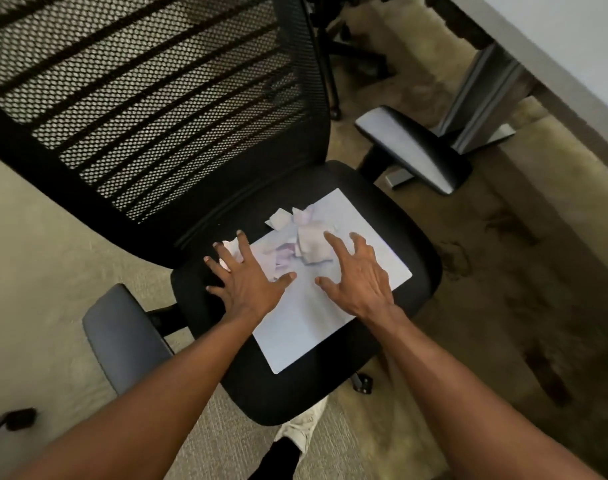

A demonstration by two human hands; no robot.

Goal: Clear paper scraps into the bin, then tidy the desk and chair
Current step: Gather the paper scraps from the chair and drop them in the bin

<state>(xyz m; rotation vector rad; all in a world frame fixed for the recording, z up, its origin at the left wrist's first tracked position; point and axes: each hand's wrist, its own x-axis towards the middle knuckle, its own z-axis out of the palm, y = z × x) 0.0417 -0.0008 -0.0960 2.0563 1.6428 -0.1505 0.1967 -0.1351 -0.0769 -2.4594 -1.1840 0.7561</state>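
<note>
Chair seat [330,393]: white sheet [316,323], scraps [311,245]

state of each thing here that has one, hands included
paper sheet, flat on the chair seat
paper scraps, loose pile on the sheet, not binned
left hand, open, fingers spread at the sheet's left edge
right hand, open, fingers spread over the sheet

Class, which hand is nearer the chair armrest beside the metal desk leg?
Right. The right hand spreads over the white paper sheet, below-left of the black padded armrest; the left hand lies farther left.
</note>
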